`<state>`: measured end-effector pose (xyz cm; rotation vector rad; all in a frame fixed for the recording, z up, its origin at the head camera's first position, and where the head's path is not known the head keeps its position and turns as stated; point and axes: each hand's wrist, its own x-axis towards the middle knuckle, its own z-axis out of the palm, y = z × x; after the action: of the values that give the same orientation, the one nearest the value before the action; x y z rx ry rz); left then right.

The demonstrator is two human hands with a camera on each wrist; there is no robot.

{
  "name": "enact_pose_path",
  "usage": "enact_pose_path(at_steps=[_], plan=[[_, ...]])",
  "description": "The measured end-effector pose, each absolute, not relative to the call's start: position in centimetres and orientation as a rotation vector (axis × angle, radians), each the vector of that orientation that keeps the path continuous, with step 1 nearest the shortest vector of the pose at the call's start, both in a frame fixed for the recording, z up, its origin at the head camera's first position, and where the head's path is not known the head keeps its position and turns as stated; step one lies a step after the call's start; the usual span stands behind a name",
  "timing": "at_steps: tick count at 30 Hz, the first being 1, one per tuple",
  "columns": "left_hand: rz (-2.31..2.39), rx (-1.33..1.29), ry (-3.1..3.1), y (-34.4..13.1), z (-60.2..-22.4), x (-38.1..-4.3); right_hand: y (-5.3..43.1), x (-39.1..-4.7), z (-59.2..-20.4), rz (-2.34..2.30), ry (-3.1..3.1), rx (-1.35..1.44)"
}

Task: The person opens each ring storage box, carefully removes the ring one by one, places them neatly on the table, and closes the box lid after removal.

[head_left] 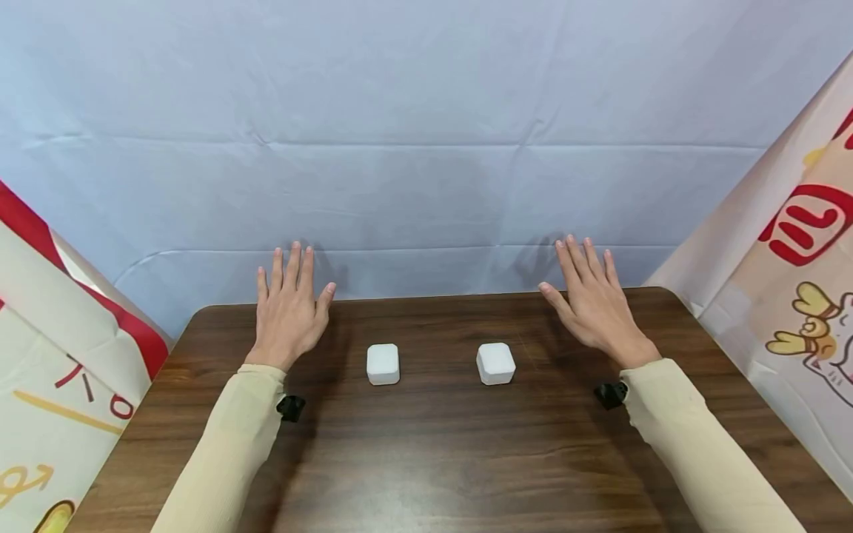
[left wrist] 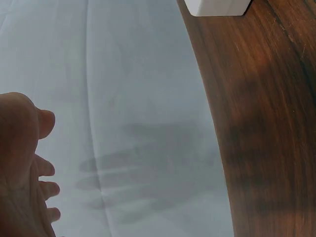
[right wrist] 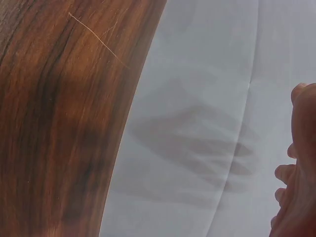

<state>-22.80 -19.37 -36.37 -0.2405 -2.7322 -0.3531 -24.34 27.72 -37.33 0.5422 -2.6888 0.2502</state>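
Two small white blocks with rounded corners, a left block (head_left: 383,364) and a right block (head_left: 496,363), sit apart on the brown wooden table (head_left: 426,451). The left hand (head_left: 288,314) is held to the left of the left block, fingers straight and spread, touching neither block. On the other side, the right hand (head_left: 593,303) is spread the same way, with nothing in it. In the left wrist view, part of a white block (left wrist: 217,6) shows at the top edge. Only the right hand's edge and fingertips (right wrist: 284,173) appear in the right wrist view.
Behind the table's far edge hangs a pale blue-grey cloth (head_left: 413,148). Printed cloths hang at the left (head_left: 67,355) and right (head_left: 786,296). A small black device sits at the left wrist (head_left: 290,408) and another at the right wrist (head_left: 610,394).
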Motion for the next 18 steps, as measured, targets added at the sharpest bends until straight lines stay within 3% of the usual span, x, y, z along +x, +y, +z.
enact_pose_path(at_steps=[18], plan=[[-0.445,-0.301,-2.623,-19.2,-37.1,-22.3,27.6,-23.1,-37.6,0.365,-2.687,0.565]])
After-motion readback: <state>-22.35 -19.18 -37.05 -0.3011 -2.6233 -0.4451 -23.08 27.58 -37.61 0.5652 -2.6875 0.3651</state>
